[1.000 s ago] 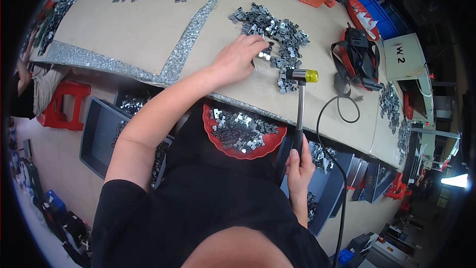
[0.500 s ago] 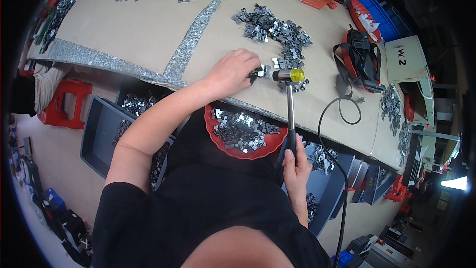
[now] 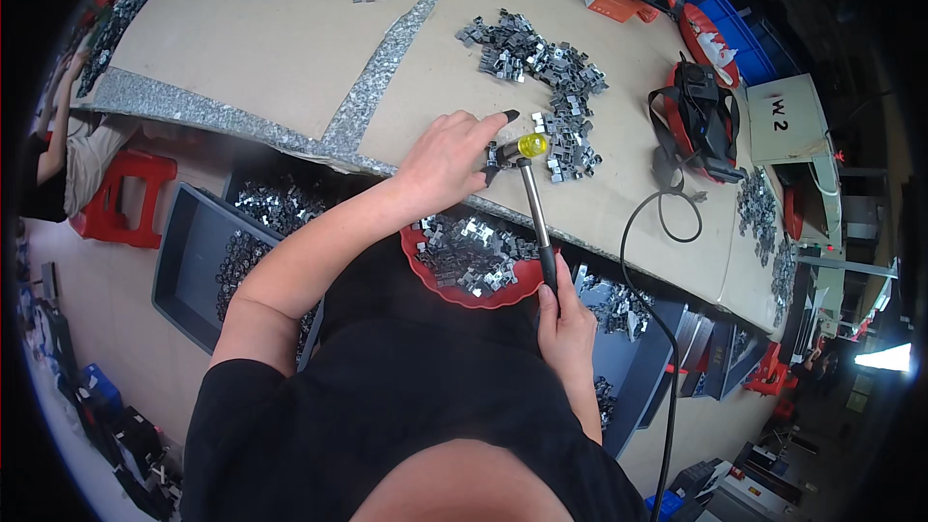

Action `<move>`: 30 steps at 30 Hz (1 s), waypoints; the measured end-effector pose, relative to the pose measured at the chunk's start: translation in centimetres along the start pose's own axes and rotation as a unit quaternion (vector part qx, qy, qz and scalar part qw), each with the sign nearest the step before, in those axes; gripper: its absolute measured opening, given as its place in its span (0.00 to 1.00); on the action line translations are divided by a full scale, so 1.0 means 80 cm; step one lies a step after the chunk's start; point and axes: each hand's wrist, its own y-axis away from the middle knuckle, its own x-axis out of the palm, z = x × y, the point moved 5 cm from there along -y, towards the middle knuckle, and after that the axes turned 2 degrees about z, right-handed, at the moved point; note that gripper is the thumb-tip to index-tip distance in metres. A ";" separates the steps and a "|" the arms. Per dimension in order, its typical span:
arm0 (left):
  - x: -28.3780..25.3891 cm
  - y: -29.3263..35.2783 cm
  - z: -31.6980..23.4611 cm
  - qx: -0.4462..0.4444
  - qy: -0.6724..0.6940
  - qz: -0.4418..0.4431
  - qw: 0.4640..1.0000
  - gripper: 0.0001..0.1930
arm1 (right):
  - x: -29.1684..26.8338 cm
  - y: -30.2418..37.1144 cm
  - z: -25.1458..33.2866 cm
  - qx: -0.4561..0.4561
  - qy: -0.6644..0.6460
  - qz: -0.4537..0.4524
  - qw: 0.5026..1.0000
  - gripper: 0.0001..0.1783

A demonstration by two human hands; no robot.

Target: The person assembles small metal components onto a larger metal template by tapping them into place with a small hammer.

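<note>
My right hand (image 3: 567,331) is closed round the black grip of a hammer (image 3: 537,208). The hammer has a shiny metal shaft and a head with a yellow face (image 3: 532,145) on one end and a dark face on the other. At the table's near edge, my left hand (image 3: 447,162) wears black covers on the index finger and thumb tips. Its index finger points out past the hammer head, while the thumb side stays at a small metal part (image 3: 492,151), partly hidden by the dark face. A pile of similar metal parts (image 3: 570,97) lies just beyond.
A red scalloped bowl (image 3: 454,300) of metal parts sits below the table edge. Grey bins (image 3: 179,280) of parts stand on both sides. On the right lie a black strapped device (image 3: 704,116) and a cable (image 3: 670,329). Another person's arm (image 3: 60,126) shows at far left.
The hammer head has moved left and come over the part at my left hand. My left index finger has stretched outward. Another person's arm has appeared at far left.
</note>
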 end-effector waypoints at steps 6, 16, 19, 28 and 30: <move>0.003 0.001 0.006 -0.036 0.026 0.003 0.999 0.34 | -0.010 0.004 0.002 -0.024 -0.052 -0.023 0.998 0.24; 0.002 0.001 0.006 -0.020 0.030 0.008 0.999 0.35 | 0.001 0.001 -0.001 -0.026 -0.092 -0.009 0.995 0.23; -0.007 0.010 -0.004 -0.027 0.029 0.030 0.999 0.34 | -0.005 0.009 -0.005 -0.051 -0.132 -0.052 0.989 0.23; 0.031 -0.010 -0.030 0.040 0.065 0.111 0.991 0.26 | -0.024 0.010 -0.036 0.048 -0.321 -0.143 0.935 0.24; 0.038 -0.034 -0.036 0.031 0.078 -0.005 0.996 0.25 | -0.022 0.010 -0.036 0.042 -0.319 -0.140 0.936 0.24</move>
